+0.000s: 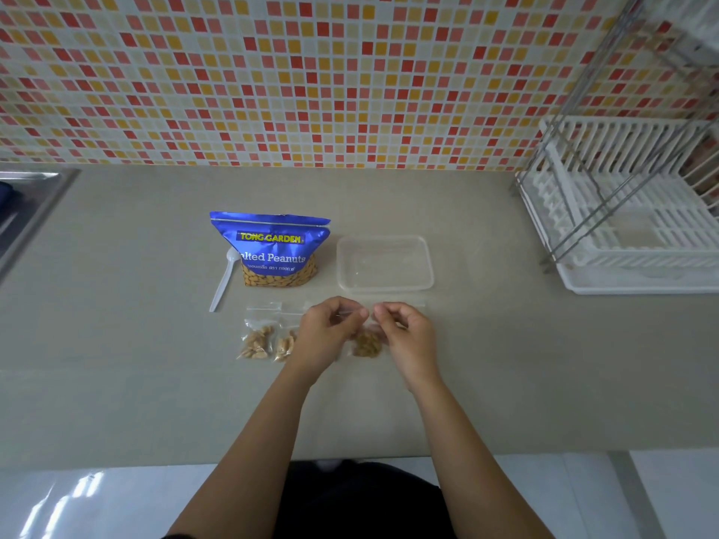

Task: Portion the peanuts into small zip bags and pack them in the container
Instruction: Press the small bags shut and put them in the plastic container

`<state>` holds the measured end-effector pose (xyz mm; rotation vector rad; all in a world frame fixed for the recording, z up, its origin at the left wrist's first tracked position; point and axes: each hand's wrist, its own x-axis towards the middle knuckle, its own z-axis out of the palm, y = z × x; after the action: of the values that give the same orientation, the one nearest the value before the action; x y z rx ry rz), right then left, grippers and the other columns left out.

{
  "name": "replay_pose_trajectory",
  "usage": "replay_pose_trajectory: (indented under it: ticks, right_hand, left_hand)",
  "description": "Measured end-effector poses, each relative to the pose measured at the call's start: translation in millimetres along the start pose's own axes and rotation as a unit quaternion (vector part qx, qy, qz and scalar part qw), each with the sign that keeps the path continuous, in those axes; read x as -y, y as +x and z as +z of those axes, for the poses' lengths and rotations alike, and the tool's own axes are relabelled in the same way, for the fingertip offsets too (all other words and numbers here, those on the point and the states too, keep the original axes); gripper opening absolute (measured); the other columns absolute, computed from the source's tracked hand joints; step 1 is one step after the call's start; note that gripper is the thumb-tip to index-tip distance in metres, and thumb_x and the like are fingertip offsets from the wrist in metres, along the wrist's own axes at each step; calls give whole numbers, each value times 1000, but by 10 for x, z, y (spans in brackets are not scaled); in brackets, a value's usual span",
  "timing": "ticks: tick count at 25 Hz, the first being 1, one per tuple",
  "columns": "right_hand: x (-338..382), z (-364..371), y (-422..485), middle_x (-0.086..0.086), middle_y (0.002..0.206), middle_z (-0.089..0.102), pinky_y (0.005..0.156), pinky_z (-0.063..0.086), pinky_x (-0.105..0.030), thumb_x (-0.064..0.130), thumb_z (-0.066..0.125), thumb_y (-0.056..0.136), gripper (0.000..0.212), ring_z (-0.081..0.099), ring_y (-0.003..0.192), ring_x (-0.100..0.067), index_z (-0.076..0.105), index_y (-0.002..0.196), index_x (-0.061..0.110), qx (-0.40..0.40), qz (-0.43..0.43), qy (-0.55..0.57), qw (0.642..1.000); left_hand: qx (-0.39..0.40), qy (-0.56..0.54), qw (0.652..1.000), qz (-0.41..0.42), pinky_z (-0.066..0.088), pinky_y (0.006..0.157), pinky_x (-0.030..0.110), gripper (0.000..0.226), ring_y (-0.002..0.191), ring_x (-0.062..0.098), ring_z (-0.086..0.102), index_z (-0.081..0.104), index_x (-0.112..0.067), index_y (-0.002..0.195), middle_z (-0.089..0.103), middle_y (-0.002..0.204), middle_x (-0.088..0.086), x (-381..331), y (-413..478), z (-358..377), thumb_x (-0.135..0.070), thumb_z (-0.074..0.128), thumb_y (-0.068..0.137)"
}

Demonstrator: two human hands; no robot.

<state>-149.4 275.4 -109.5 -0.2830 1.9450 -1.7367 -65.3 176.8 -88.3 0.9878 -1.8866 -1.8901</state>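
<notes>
Together our left hand [326,333] and right hand [405,337] pinch the top edge of a small zip bag [370,329] of peanuts [366,345], just right of two filled bags [256,339].

The counter [116,344] bears peanut pouch [272,247], spoon [225,280], container [383,262], two filled zip bags [256,338] [285,344], dish rack [630,227].

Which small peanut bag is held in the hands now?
The rightmost small zip bag, pinched at its top by the left hand and right hand; the other two lie on the countertop.
</notes>
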Motion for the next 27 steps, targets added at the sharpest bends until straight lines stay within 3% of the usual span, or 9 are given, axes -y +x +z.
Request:
replay_pose_trajectory:
  ticks: [3, 7, 11, 18, 20, 23, 25, 27]
  right_hand:
    - [35, 26, -20, 1, 73, 67, 71, 55, -37, 16, 64, 85, 19, 69, 69, -24, 63, 70, 28, 1, -31, -49, 998]
    - [64, 62, -30, 11, 61, 61, 62, 51, -26, 14, 62, 85, 24, 65, 56, -5, 57, 67, 29, -34, -64, -124, 990]
    - [99, 21, -17, 13, 62, 60, 60, 50, -23, 15, 62, 86, 19, 61, 51, 4, 58, 70, 25, -55, -65, -130, 988]
    - [97, 12, 14, 7, 66, 60, 64, 51, -28, 18, 61, 87, 22, 67, 60, -12, 57, 69, 30, -57, -42, -104, 992]
    - [100, -2, 43, 3, 70, 62, 60, 51, -25, 17, 59, 89, 18, 65, 57, -10, 60, 72, 24, -45, 16, -20, 999]
    - [72, -32, 145, -1, 81, 67, 62, 53, -21, 21, 54, 92, 14, 66, 66, -8, 64, 83, 19, -12, 79, 53, 995]
    - [-40, -80, 232, -8, 107, 68, 86, 52, -30, 24, 51, 92, 20, 65, 96, -17, 64, 104, 15, -15, 35, -96, 995]
    - [-173, -160, 281, -16, 123, 59, 103, 38, -37, 15, 52, 90, 29, 51, 117, -29, 59, 118, 8, -66, -35, -308, 949]
  left_hand:
    - [-12, 52, 999, 2, 43, 54, 9, 3, 49, -4, 56, 67, -8, 83, 64, 67, -1, -43, -3, 20, -11, 65, 84]
    - [-57, 157, 986, 32, 39, 54, 5, 5, 61, -1, 56, 68, -10, 82, 63, 68, -5, -55, 8, 55, -14, 65, 82]
    - [-64, 167, 983, 29, 41, 63, 25, 4, 60, 11, 53, 68, -16, 78, 61, 63, -4, 8, 49, -18, -19, 67, 80]
    - [-65, 74, 995, -10, 44, 59, 28, 13, 58, 15, 54, 65, -20, 68, 66, 68, 6, 86, 59, -80, -22, 69, 81]
    - [-20, -4, 999, -44, 41, 52, 24, 16, 58, 15, 51, 64, -11, 77, 63, 72, 6, 84, 3, -74, -26, 68, 82]
    - [46, -95, 989, -100, 50, 59, 22, 12, 70, 15, 59, 61, -9, 96, 63, 82, 5, 157, -71, -63, -14, 63, 85]
    - [-5, -77, 992, -99, 52, 55, 21, 11, 63, 15, 60, 60, -6, 98, 61, 79, 9, 260, -37, -71, -4, 60, 86]
    - [-73, 35, 993, -81, 53, 56, 29, 12, 57, 21, 61, 60, -6, 98, 64, 75, 12, 338, 36, -93, -7, 60, 86]
